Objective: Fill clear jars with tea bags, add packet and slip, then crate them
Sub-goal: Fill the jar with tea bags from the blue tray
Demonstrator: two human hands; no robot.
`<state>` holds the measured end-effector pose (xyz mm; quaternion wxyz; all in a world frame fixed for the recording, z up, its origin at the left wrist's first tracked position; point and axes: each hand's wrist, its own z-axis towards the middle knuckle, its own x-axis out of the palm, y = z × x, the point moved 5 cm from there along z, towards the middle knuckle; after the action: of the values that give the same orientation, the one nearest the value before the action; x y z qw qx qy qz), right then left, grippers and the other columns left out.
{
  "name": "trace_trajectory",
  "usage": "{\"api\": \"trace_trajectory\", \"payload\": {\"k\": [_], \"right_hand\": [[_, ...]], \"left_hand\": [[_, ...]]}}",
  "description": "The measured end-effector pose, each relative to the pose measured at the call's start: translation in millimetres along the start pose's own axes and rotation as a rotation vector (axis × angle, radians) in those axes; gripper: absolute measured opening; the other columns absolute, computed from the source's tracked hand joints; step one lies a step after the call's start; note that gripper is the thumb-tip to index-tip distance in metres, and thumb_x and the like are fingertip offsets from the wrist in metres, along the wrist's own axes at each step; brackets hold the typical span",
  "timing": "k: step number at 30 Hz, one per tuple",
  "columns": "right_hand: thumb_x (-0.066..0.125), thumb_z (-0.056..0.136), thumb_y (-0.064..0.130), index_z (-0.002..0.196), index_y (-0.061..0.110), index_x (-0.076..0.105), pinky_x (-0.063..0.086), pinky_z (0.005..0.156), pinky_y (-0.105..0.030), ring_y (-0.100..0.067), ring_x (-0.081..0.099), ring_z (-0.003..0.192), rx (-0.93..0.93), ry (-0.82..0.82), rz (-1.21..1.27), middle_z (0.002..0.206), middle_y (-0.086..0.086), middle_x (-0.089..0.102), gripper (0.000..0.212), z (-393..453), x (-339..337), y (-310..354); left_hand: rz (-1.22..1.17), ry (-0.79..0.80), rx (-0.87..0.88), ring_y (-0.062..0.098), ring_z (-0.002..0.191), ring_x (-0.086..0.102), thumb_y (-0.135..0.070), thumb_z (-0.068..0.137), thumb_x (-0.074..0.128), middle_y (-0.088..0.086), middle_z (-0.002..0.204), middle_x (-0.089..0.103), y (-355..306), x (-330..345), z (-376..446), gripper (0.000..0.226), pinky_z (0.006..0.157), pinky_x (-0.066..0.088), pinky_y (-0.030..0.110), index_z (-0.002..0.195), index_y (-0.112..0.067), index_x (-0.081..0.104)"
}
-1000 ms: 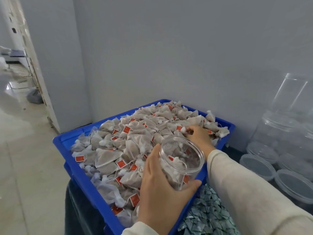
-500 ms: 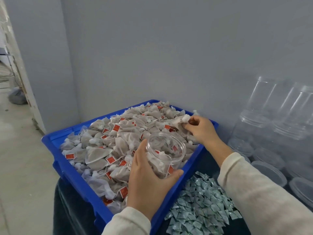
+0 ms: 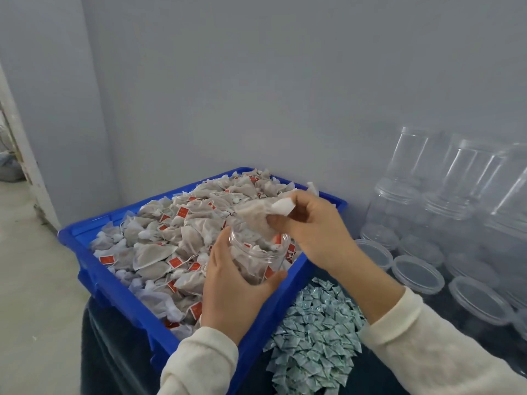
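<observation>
My left hand (image 3: pixel 231 292) grips a clear jar (image 3: pixel 256 258) from below, tilted over the near right corner of the blue crate (image 3: pixel 114 283). The jar is partly filled with tea bags. My right hand (image 3: pixel 310 229) holds a bunch of tea bags (image 3: pixel 256 215) just above the jar's mouth. The crate is heaped with several brownish tea bags (image 3: pixel 182 232) with red tags. A pile of small green-and-white packets (image 3: pixel 310 334) lies to the right of the crate.
Several empty clear jars (image 3: pixel 445 189) stand stacked against the wall at the right, with clear lids (image 3: pixel 416 273) lying in front of them. A grey wall rises right behind the crate. Bare floor (image 3: pixel 31 280) and a doorway lie to the left.
My right hand has lifted a bunch of tea bags from the far side of the crate and brought it over the jar's mouth. My left hand keeps holding the jar.
</observation>
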<state>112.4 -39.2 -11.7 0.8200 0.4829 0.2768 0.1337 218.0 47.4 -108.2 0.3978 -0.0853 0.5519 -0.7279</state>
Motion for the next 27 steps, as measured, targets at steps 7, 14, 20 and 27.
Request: {"api": "trace_trajectory", "payload": {"k": [7,14,20,27], "right_hand": [[0.077,0.080,0.018,0.077,0.033,0.057,0.053,0.066,-0.015,0.003,0.064,0.073,-0.118,0.044,-0.419,0.075,0.018,0.065,0.025,-6.5,5.9,6.6],[0.066,0.087,0.011,0.084,0.016,0.063,0.039,0.059,-0.011,-0.003,0.051,0.067,-0.237,0.196,-0.833,0.073,0.013,0.055,0.007,-5.9,12.8,24.5],[0.053,0.092,0.005,0.101,0.009,0.065,0.046,0.072,-0.023,-0.017,0.061,0.087,-0.178,0.340,-1.119,0.097,-0.005,0.066,0.016,8.7,35.8,28.2],[0.049,0.092,0.002,0.124,0.020,0.063,0.041,0.069,-0.014,-0.007,0.051,0.088,0.035,0.718,-1.008,0.106,0.009,0.060,0.040,7.8,38.6,33.8]], "left_hand": [[0.029,-0.015,0.020,0.016,0.132,0.040,-0.064,0.054,0.076,-0.006,0.148,0.035,-0.3,1.1,0.8,0.103,0.105,0.038,0.034,0.136,-0.050,0.015],[0.025,-0.001,0.045,-0.009,0.108,0.041,-0.061,0.055,0.080,-0.008,0.145,0.036,-1.6,2.3,2.1,0.100,0.092,0.034,0.025,0.132,-0.053,0.017],[0.017,-0.025,0.027,0.016,0.124,0.048,-0.057,0.053,0.082,-0.003,0.141,0.044,1.5,1.3,2.1,0.104,0.101,0.042,0.035,0.137,-0.047,0.019],[0.012,-0.061,0.069,0.015,0.124,0.047,-0.055,0.054,0.083,-0.004,0.141,0.044,-0.1,-0.4,0.2,0.097,0.091,0.037,0.026,0.130,-0.052,0.022]]}}
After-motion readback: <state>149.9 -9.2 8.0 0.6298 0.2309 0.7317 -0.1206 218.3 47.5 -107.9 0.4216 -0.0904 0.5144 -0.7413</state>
